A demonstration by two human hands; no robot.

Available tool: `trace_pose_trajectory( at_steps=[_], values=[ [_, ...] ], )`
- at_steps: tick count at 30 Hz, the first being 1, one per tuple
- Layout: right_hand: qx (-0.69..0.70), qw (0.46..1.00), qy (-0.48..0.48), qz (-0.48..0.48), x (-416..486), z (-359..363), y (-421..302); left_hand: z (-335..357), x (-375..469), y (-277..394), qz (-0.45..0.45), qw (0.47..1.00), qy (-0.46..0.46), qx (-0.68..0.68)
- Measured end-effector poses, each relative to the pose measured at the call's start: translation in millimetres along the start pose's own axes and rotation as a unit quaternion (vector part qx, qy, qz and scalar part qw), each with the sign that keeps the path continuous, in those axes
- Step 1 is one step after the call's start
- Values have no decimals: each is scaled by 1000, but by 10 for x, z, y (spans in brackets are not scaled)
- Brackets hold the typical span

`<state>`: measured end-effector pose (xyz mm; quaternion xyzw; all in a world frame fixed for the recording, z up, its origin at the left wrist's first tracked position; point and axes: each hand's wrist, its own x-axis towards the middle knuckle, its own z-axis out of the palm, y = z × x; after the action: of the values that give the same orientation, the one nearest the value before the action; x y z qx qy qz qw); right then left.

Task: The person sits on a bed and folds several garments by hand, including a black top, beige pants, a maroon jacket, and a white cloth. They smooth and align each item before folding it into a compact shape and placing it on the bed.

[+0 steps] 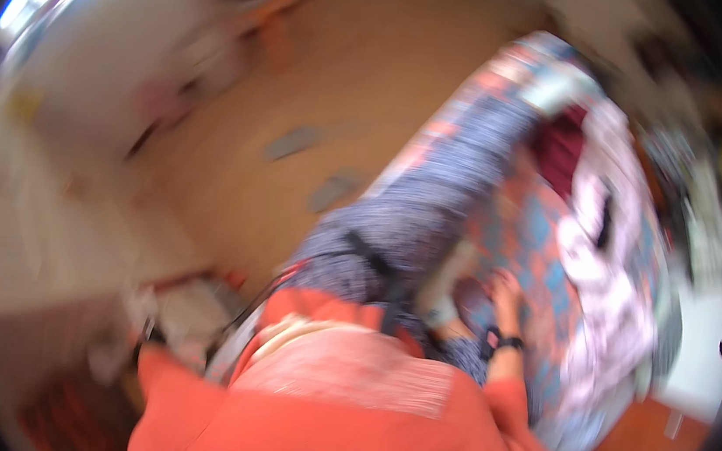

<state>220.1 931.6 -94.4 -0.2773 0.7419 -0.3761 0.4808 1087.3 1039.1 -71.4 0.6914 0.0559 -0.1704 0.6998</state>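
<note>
The view is strongly blurred. My right hand [507,292], with a black band at its wrist, rests on the red and blue patterned bedding [532,233]. Its fingers look spread, with nothing visible in them. Just beside it lies a dark maroon thing [473,301], too blurred to name; I cannot tell whether they touch. My bent leg's foot in a white sock [443,308] is close by. Far to the left, my left hand [142,307] shows only as a smear beyond a dark wristband, near a pale cloth-like thing [193,313]. What it touches is unclear.
My other leg, in grey-blue trousers [431,187], stretches along the bed's edge. Pinkish-white cloth [603,304] and a maroon cloth [559,147] lie on the bed. Two grey slippers [294,142] are on the brown floor [365,61]. A reddish-brown wooden surface [638,446] stands at lower right.
</note>
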Motion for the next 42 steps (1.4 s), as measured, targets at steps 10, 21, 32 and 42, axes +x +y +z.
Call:
trace_pose_trajectory(
  at_steps=[10, 21, 32, 42],
  values=[
    [26, 999, 0, -26, -35, 59, -23, 1737, -564, 155, 325, 796, 13, 511],
    [-258, 961, 58, -83, -834, -624, 3, 4858, -3531, -204, 287, 724, -598, 189],
    [-317, 895, 314, 31, -683, -1153, 499, 4741, -7872, -1939, -120, 272, -907, 298],
    [-244, 929, 277, 30, -351, -1335, 564, 4925, -9236, -2468, -323, 362, -837, 252]
  ],
)
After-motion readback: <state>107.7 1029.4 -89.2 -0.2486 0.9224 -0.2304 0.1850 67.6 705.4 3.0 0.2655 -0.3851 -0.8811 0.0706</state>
